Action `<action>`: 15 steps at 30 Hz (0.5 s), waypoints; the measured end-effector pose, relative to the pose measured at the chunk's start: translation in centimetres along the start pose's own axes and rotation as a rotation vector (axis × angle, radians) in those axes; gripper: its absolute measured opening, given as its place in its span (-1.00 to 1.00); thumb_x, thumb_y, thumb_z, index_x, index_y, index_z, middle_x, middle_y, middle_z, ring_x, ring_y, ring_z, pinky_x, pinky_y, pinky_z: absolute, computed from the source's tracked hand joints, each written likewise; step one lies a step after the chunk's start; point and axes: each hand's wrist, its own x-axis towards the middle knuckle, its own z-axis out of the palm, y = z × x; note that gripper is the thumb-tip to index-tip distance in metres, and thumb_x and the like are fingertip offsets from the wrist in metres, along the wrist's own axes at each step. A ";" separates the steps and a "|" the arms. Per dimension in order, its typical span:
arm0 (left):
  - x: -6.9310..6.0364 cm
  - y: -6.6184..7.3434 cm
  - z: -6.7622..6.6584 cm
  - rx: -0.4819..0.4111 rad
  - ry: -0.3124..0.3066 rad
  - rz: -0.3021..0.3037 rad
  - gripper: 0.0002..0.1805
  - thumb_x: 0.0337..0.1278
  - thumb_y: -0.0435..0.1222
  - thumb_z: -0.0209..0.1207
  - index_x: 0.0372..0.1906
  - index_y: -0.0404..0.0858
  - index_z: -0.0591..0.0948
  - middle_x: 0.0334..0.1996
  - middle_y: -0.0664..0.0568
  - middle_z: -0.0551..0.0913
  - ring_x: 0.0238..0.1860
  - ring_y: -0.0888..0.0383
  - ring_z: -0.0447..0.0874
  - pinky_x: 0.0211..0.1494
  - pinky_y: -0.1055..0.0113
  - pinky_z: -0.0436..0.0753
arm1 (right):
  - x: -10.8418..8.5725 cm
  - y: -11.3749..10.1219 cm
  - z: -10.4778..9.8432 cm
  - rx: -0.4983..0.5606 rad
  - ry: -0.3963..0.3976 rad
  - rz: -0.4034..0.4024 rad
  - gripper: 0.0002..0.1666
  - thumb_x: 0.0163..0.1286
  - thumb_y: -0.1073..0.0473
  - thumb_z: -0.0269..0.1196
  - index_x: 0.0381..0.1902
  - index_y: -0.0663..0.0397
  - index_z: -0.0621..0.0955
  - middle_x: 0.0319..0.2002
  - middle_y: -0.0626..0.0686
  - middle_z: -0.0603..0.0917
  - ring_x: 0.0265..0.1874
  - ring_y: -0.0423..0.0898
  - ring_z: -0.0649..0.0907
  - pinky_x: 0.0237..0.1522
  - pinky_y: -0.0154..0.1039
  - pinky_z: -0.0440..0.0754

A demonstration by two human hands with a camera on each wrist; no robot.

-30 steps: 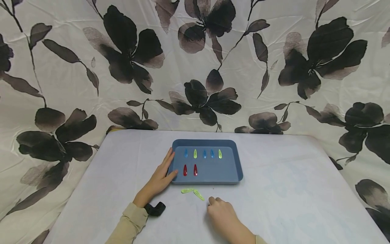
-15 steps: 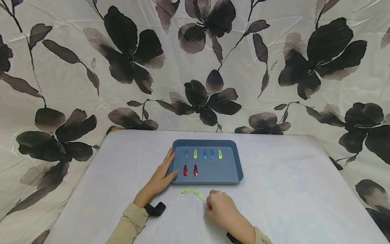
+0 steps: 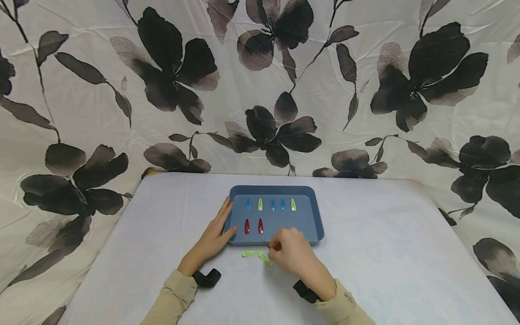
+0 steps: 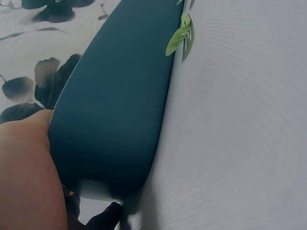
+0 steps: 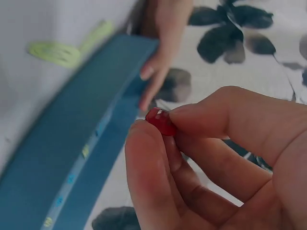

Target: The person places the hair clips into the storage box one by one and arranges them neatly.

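A blue tray (image 3: 300, 224) lies on the white-covered table. My left hand (image 3: 210, 238) rests against its left end, fingers fairly straight and thumb on the near left corner. Between thumb and fingertips my right hand (image 3: 295, 255) pinches a red hair clip (image 5: 161, 121), mostly hidden in the head view; this hand is over the tray's near rim. In the tray, a back row has blue hair clips (image 3: 273, 205) and green hair clips (image 3: 293, 205). Two red hair clips (image 3: 261, 226) lie in front at the left. Two green hair clips (image 3: 249, 254) lie on the table before the tray.
The white tabletop (image 3: 378, 253) spreads around the tray. Behind it hangs a floral cloth (image 3: 260, 81). Black bands (image 3: 207, 278) with cameras sit on both wrists.
My right hand has moved forward from the table in front to the tray's near edge, bringing the red hair clip along. My left hand and the tray have stayed put.
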 end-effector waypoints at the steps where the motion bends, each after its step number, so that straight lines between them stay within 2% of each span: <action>1: 0.0 0.0 0.0 -0.001 0.001 0.003 -0.19 0.38 -0.30 0.12 0.57 -0.36 -0.01 0.60 -0.09 -0.19 0.57 -0.10 -0.17 0.46 -0.23 0.01 | 0.3 0.0 -0.2 0.013 0.006 0.007 -0.89 0.03 0.46 0.32 -0.55 0.19 0.73 -0.51 0.00 0.67 -0.57 -0.25 0.52 -0.54 -0.37 0.50; 8: 0.0 0.1 0.0 -0.001 0.001 0.006 -0.18 0.38 -0.29 0.12 0.57 -0.37 -0.01 0.60 -0.11 -0.18 0.57 -0.09 -0.17 0.47 -0.21 0.02 | 2.4 0.1 -1.8 0.128 0.046 0.089 -0.92 0.18 0.41 0.35 -0.40 0.23 0.77 -0.48 -0.02 0.72 -0.53 -0.23 0.61 -0.49 -0.34 0.58; 15: 0.0 0.1 0.0 -0.001 0.001 0.001 -0.19 0.38 -0.28 0.12 0.57 -0.36 0.00 0.60 -0.10 -0.18 0.57 -0.09 -0.17 0.47 -0.22 0.02 | 3.9 0.5 -3.0 0.352 0.095 0.202 -0.93 0.25 0.41 0.34 -0.35 0.23 0.75 -0.49 0.02 0.73 -0.53 -0.11 0.70 -0.44 -0.27 0.66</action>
